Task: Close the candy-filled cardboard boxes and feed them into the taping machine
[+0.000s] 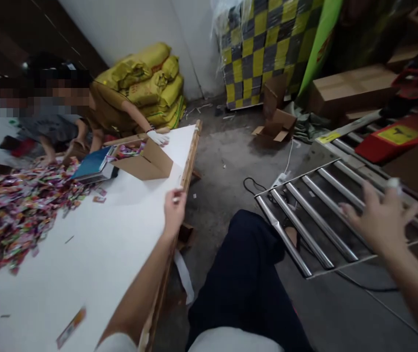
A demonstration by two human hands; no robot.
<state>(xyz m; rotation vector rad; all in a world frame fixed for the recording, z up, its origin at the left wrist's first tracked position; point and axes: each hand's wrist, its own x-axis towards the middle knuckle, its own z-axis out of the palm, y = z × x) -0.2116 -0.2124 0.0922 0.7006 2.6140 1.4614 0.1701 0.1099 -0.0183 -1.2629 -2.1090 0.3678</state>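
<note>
My left hand (175, 211) is above the near edge of the white-topped table (95, 249), its fingers curled in. A small white spot shows among those fingers; whether it is something held or a covering on a finger I cannot tell. Out to the right, my right hand (383, 215) is spread over the roller conveyor (315, 220), empty, with something white on one fingertip. An open cardboard box (154, 164) filled with small colourful packets stands on the table beyond my left hand. A co-worker's white-gloved hand (158, 138) rests beside it.
Loose packets (14, 215) are heaped on the table's left, beside a blue-topped box (94, 164). Two co-workers stand behind. Yellow sacks (154, 88) are stacked by the wall. An open carton (277, 128) and a power strip (280, 178) with cables lie on the floor. Red equipment (388, 137) stands on the conveyor.
</note>
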